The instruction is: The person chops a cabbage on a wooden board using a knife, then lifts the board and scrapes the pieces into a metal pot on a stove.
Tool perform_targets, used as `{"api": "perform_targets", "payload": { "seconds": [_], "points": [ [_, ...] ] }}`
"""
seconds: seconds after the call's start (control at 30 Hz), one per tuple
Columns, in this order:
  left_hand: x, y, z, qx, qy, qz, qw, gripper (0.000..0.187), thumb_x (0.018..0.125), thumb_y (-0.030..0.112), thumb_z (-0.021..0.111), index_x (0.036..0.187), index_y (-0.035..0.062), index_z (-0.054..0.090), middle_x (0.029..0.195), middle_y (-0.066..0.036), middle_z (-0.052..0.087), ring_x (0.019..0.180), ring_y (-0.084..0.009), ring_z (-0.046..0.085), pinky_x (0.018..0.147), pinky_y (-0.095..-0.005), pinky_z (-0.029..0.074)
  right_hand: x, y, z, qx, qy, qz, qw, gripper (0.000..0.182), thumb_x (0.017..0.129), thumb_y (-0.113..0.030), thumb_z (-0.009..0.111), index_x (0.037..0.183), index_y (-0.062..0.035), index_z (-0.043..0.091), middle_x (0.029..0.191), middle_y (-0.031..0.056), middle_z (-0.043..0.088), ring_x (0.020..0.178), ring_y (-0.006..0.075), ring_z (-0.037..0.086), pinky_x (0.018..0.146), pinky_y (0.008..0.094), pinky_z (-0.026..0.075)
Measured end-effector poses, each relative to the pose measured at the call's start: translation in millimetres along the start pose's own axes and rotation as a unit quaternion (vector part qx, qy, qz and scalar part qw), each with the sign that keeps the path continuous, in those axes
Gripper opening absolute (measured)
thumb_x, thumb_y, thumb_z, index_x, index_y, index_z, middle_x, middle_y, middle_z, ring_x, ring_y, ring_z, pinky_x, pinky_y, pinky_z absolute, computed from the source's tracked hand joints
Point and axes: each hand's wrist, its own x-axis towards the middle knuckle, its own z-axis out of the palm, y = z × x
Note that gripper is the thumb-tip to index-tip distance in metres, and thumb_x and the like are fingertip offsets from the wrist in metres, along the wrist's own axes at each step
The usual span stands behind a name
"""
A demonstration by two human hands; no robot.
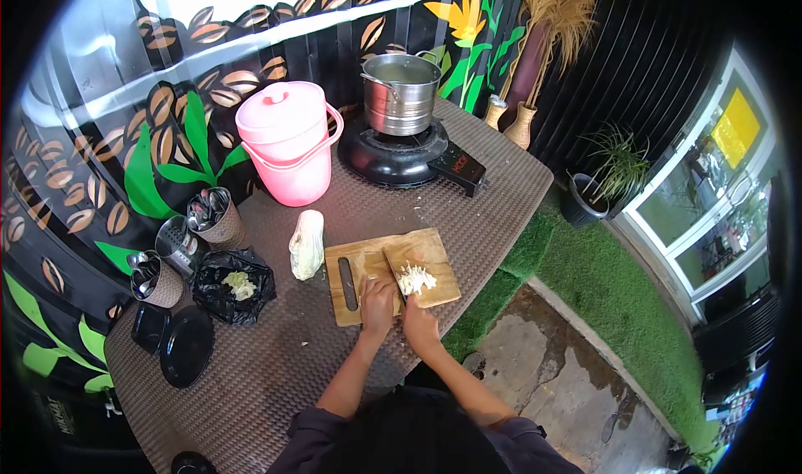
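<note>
My right hand (420, 325) is closed around the handle of a knife (392, 265), whose thin blade points away from me across the wooden cutting board (340, 300). Just right of the blade lies a small heap of pale chopped cabbage (417, 279). My left hand (378, 307) rests on the board left of the knife, fingers bent and pressed down close to the blade; whatever is under them is hidden. Beyond the board's left corner a whole pale Chinese cabbage (307, 244) lies on the brown woven-pattern table (276, 365).
A pink lidded bucket (294, 152) stands behind the cabbage. A steel pot (403, 98) sits on a black portable stove (393, 157). At left are a black plastic bag (219, 265) with leaf scraps, cutlery holders (221, 223) and a black oval plate (185, 347). Grass lies beyond the table's right edge.
</note>
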Motion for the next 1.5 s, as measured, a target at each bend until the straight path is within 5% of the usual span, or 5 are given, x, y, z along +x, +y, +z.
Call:
{"api": "perform_targets", "payload": {
  "seconds": [1.0, 1.3, 1.5],
  "points": [
    [0.8, -6.3, -1.3, -0.046, 0.005, -0.006, 0.999, 0.012, 0.079, 0.002, 0.062, 0.087, 0.0010, 0.071, 0.088, -0.011, 0.068, 0.088, -0.0258, 0.060, 0.112, -0.0441, 0.027, 6.1, 4.1, -22.2, 0.072, -0.035, -0.015, 0.997, 0.027, 0.092, -0.022, 0.049, 0.105, 0.0007, 0.043, 0.089, 0.0324, 0.060, 0.087, 0.0504, 0.059, 0.076, 0.0568, 0.046],
    [-1.2, -8.5, -0.4, -0.057, 0.010, -0.013, 0.998, 0.009, 0.079, 0.003, 0.063, 0.085, 0.0003, 0.070, 0.086, -0.011, 0.067, 0.088, -0.0257, 0.060, 0.111, -0.0445, 0.028, 5.3, -11.0, -23.7, 0.054, -0.047, 0.046, 0.996, 0.032, 0.093, -0.026, 0.048, 0.109, 0.0019, 0.043, 0.095, 0.0340, 0.059, 0.089, 0.0501, 0.059, 0.078, 0.0569, 0.047],
    [0.6, -8.2, -2.9, -0.080, 0.005, -0.038, 0.996, 0.009, 0.080, 0.004, 0.062, 0.083, -0.0018, 0.069, 0.086, -0.013, 0.067, 0.087, -0.0268, 0.062, 0.109, -0.0428, 0.032, -4.2, -4.5, -18.4, 0.029, -0.030, -0.003, 0.999, 0.032, 0.094, -0.027, 0.047, 0.108, 0.0010, 0.042, 0.091, 0.0323, 0.061, 0.085, 0.0495, 0.060, 0.074, 0.0560, 0.048]
  ]
}}
